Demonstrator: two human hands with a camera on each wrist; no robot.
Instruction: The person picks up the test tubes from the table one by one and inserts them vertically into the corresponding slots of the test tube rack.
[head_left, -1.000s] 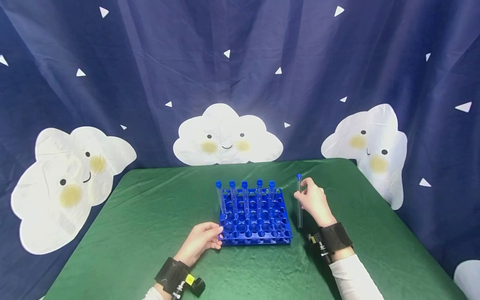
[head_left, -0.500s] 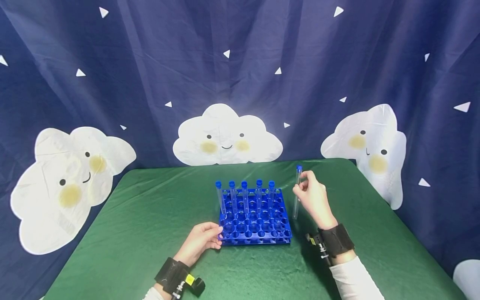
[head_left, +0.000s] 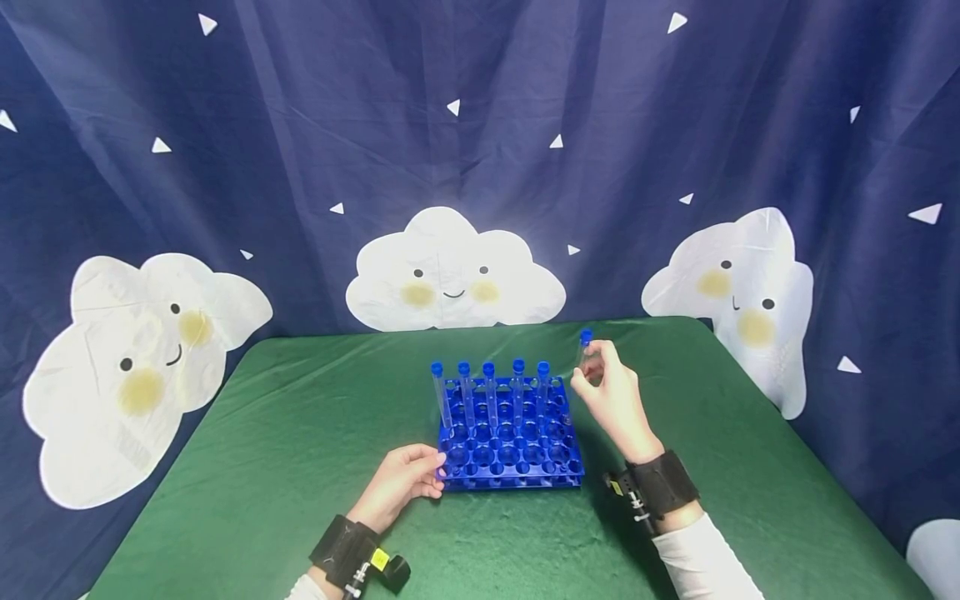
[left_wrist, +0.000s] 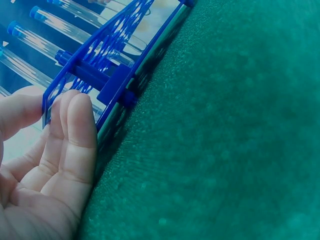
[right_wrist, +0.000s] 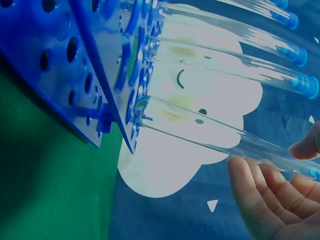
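Note:
A blue test tube rack stands on the green table, with several blue-capped test tubes upright in a row across it. My left hand pinches the rack's near left corner, thumb above and fingers against its side, as the left wrist view shows close up. At the rack's right side, my right hand pinches a clear test tube just below its blue cap. The lower end of that tube is right at a hole in the rack's top plate in the right wrist view.
Green cloth covers the table. Behind it hangs a dark blue curtain with white clouds and small triangles. Each wrist wears a black strap with a small camera mount.
My right hand has lifted the test tube and carried it left, from beside the rack to over its right edge. My left hand and the rack have stayed in place.

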